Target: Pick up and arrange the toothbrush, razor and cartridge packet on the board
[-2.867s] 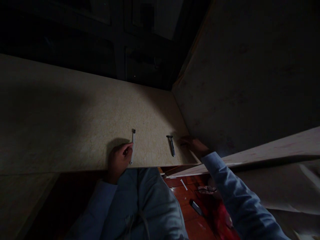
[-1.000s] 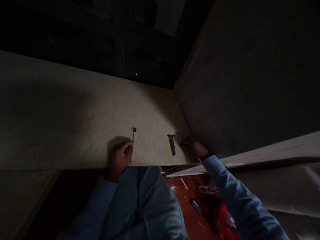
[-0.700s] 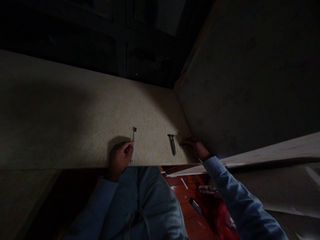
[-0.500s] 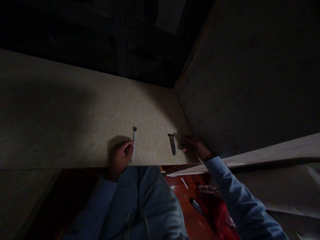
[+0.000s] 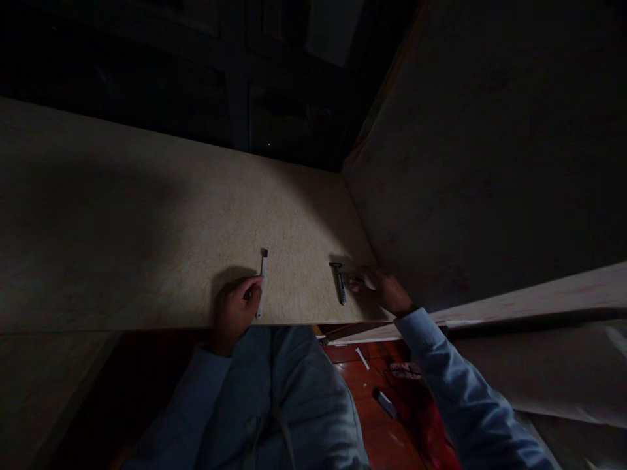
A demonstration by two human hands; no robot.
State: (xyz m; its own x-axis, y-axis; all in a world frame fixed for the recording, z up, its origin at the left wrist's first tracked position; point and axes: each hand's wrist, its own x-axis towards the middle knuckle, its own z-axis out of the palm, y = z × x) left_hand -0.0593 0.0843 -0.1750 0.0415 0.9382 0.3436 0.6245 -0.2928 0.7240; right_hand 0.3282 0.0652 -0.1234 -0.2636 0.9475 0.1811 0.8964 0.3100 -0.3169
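Observation:
A slim white-handled tool with a short dark head, like a toothbrush (image 5: pixel 263 274), lies upright in view on the tabletop (image 5: pixel 196 248). My left hand (image 5: pixel 238 307) is closed beside it, thumb and forefinger pinched at its handle. A dark razor (image 5: pixel 341 287) lies to the right, its head pointing away from me. Just right of the razor, my right hand (image 5: pixel 386 289) rests low over the table with fingers bent round a small object (image 5: pixel 356 281). That object is mostly covered, and the dim light hides its kind.
A wall (image 5: pixel 465 196) bounds the table on the right, and a dark window-like frame (image 5: pixel 238 98) stands behind it. Below the front edge, the reddish floor (image 5: pixel 353 378) holds a white strip (image 5: pixel 362 359), a grey-black object (image 5: pixel 385 403) and red cloth (image 5: pixel 434 424).
My right hand has shifted slightly, and the small object at its fingers has turned and moved a little nearer the razor. My left hand and the white-handled tool have stayed put.

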